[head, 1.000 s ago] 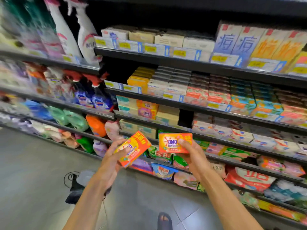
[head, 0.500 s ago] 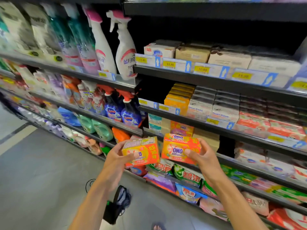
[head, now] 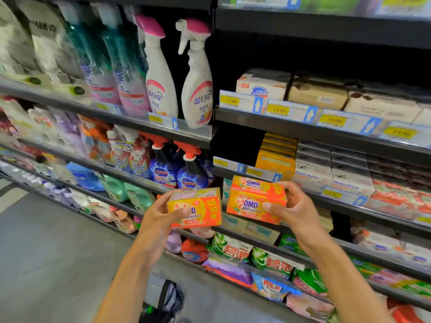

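Snugly, left fingers (head: 171,194) clasp yellow box (head: 201,214), right fingers (head: 288,187) OMO box (head: 251,202).

- Both bare forearms enter from the bottom edge and angle inward, bringing the hands near each other at about chest height, apart and not touching.
- The left hand (head: 161,213) grips the left pack (head: 203,206), thumb flat on the front face, fingers (head: 173,194) curled round its left end.
- The right hand (head: 296,206) grips the right pack (head: 251,201), thumb on the front, fingers curled over the top right corner, slightly higher than the left.
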A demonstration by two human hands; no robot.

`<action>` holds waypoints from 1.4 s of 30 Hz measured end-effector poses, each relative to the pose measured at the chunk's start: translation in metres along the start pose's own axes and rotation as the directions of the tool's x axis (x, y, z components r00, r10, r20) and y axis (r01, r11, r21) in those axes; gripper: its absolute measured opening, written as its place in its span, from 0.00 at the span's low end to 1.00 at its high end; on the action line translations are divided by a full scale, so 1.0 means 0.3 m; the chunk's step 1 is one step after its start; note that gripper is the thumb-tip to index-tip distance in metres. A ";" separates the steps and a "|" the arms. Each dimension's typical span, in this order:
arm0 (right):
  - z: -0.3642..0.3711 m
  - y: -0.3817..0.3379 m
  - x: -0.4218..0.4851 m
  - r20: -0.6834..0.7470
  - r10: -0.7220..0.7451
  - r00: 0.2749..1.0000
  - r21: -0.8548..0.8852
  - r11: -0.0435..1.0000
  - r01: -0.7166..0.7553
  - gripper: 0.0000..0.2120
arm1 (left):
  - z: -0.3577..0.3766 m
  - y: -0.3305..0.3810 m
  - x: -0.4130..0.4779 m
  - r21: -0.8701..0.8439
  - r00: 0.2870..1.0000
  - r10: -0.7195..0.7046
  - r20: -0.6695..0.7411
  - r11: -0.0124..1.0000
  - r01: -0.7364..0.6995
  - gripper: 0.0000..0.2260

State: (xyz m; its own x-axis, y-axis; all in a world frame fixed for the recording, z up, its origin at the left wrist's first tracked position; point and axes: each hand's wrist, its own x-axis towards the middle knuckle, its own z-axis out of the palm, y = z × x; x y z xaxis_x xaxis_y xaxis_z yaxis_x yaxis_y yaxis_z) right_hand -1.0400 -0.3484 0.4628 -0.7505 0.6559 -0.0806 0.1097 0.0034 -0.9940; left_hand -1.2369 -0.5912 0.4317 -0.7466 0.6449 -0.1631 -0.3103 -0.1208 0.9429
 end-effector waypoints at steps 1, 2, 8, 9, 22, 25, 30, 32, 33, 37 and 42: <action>0.018 -0.020 0.007 -0.014 -0.012 1.000 -0.020 1.000 0.012 0.31 | -0.018 0.009 0.026 0.005 1.000 -0.006 0.012 1.000 0.006 0.33; 0.035 -0.036 0.016 -0.027 -0.022 0.999 -0.034 0.999 0.021 0.31 | -0.034 0.017 0.051 0.011 1.000 -0.011 0.024 1.000 0.010 0.33; 0.117 -0.095 0.094 -0.125 -0.067 0.990 -0.056 0.997 0.061 0.35 | -0.104 0.074 0.185 0.034 0.992 -0.026 0.126 0.999 0.022 0.36; 0.122 -0.107 0.108 -0.129 -0.080 0.988 -0.071 0.995 0.072 0.36 | -0.113 0.082 0.201 0.030 0.989 -0.026 0.144 0.999 0.022 0.35; 0.153 -0.194 0.272 -0.166 -0.237 0.957 -0.504 0.855 0.125 0.32 | -0.148 0.090 0.301 0.040 0.963 0.015 0.268 0.999 -0.027 0.32; 0.148 -0.184 0.313 -0.172 -0.231 0.958 -0.494 0.861 0.119 0.33 | -0.138 0.087 0.313 0.054 0.962 0.026 0.273 0.998 -0.042 0.34; 0.156 -0.189 0.367 -0.163 -0.232 0.959 -0.499 0.858 0.123 0.34 | -0.117 0.059 0.340 0.081 0.959 0.053 0.279 0.994 -0.079 0.29; 0.151 -0.187 0.388 -0.167 -0.238 0.957 -0.501 0.856 0.125 0.32 | -0.109 0.043 0.351 0.078 0.958 0.069 0.279 0.993 -0.094 0.28; 0.147 -0.183 0.399 -0.172 -0.238 0.956 -0.497 0.859 0.124 0.32 | -0.105 0.036 0.355 0.077 0.958 0.074 0.278 0.992 -0.099 0.28; 0.137 -0.169 0.436 -0.182 -0.221 0.958 -0.483 0.869 0.109 0.31 | -0.092 0.016 0.366 0.063 0.955 0.104 0.279 0.990 -0.126 0.29; 0.125 -0.150 0.509 -0.201 -0.212 0.957 -0.551 0.832 0.069 0.28 | -0.086 -0.008 0.381 0.068 0.958 0.112 0.264 0.989 -0.135 0.35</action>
State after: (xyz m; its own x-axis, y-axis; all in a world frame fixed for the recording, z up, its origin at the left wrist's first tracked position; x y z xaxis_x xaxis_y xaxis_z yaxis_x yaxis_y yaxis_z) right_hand -1.1839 -0.2769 0.4924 -0.6104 0.7781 0.1484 0.3988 0.4638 -0.7911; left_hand -1.3366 -0.5367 0.4033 -0.5945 0.8037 0.0263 -0.1660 -0.1546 0.9739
